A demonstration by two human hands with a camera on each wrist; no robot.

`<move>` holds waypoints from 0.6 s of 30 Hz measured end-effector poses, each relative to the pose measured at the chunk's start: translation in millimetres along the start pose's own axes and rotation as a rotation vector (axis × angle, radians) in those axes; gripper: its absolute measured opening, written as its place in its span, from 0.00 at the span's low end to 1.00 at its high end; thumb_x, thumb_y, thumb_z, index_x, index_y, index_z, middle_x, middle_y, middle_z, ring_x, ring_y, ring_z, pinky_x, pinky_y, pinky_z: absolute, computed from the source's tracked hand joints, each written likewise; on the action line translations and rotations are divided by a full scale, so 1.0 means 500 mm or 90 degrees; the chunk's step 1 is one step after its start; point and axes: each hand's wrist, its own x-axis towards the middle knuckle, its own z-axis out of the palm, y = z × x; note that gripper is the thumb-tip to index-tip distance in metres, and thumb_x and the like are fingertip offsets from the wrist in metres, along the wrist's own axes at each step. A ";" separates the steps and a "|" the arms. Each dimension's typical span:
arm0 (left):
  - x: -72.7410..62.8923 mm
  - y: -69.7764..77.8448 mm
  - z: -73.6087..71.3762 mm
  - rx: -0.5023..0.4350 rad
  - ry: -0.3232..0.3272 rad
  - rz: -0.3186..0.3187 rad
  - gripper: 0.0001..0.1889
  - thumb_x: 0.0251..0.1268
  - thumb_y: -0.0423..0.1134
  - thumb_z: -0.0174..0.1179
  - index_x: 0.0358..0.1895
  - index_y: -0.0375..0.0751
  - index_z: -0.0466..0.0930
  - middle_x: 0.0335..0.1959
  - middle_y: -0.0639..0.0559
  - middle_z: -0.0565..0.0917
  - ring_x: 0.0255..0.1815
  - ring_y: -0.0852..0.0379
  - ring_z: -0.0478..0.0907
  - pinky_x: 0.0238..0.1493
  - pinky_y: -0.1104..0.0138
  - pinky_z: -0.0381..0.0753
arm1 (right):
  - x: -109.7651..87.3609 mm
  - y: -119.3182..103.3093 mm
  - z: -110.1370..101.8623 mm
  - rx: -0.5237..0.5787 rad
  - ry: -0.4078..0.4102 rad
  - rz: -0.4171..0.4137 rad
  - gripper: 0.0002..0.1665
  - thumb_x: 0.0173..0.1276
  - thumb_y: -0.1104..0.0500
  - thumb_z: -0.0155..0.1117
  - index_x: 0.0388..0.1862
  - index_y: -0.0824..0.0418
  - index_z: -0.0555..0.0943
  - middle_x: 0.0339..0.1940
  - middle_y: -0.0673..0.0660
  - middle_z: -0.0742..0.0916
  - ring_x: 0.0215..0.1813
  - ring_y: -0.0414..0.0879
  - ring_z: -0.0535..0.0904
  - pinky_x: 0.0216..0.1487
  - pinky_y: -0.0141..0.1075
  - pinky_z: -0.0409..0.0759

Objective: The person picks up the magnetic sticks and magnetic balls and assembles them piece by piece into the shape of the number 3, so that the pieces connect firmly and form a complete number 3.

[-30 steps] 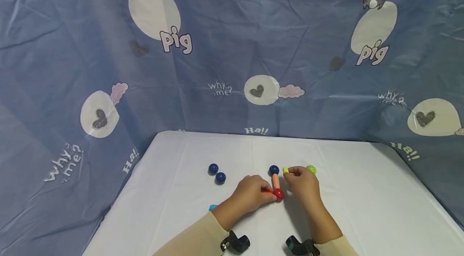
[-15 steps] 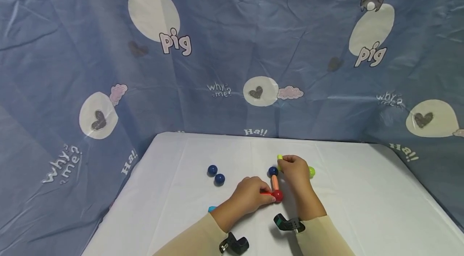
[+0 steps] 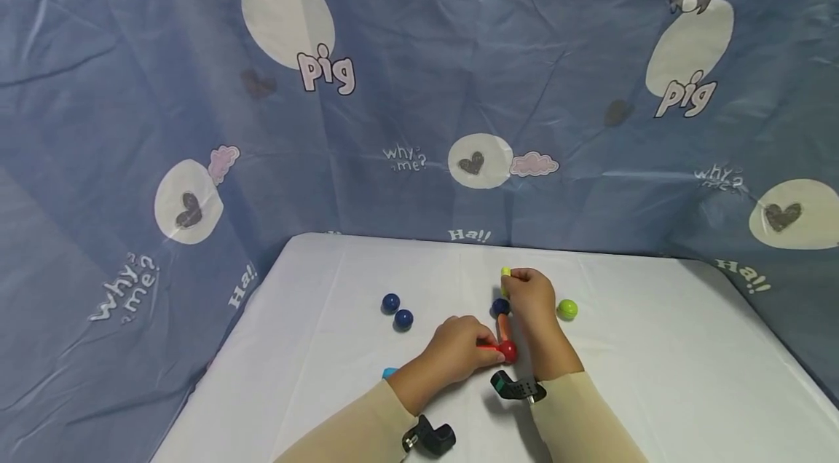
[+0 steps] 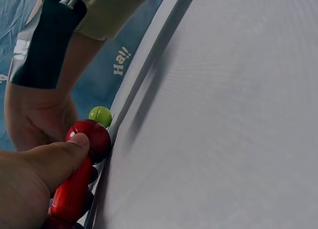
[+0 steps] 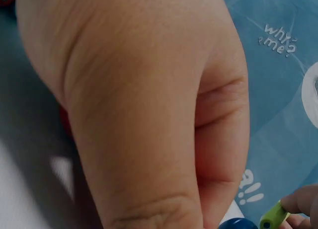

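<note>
My left hand [image 3: 459,348] grips a red rod [image 4: 72,191], its thumb pressed on the red ball [image 3: 507,352] at the rod's end. At the rod's other end, more red shows low in the left wrist view. From the red ball an orange rod [image 3: 503,328] leads away to a dark blue ball [image 3: 500,307]. Just behind that ball, my right hand [image 3: 532,297] pinches an upright yellow-green rod [image 3: 505,272] between thumb and fingers. In the right wrist view the rod's lower end [image 5: 268,223] is close beside the blue ball [image 5: 238,224].
Two loose dark blue balls [image 3: 397,311] lie left of the hands on the white table [image 3: 655,346]. A green ball [image 3: 567,309] lies to the right. Part of a light blue piece [image 3: 389,373] shows beside the left forearm. A blue printed cloth [image 3: 393,84] hangs behind.
My right hand has carried the yellow-green rod left and away from me, from beside the dark blue ball to behind it. The green ball is now fully visible. My left hand keeps its hold.
</note>
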 end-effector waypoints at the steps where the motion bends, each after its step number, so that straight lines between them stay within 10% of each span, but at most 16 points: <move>1: 0.000 0.000 0.000 -0.001 0.000 0.000 0.09 0.60 0.57 0.75 0.31 0.60 0.91 0.28 0.68 0.80 0.33 0.67 0.72 0.44 0.67 0.71 | 0.000 0.000 0.002 0.002 0.001 -0.002 0.17 0.74 0.59 0.64 0.56 0.67 0.82 0.53 0.65 0.85 0.51 0.53 0.80 0.46 0.35 0.81; 18: -0.001 0.000 0.000 0.001 0.014 0.025 0.08 0.60 0.55 0.76 0.30 0.59 0.91 0.27 0.69 0.81 0.33 0.69 0.73 0.49 0.64 0.74 | 0.002 0.019 0.015 -0.021 -0.019 -0.015 0.17 0.77 0.58 0.63 0.59 0.65 0.81 0.51 0.63 0.84 0.51 0.52 0.81 0.50 0.37 0.81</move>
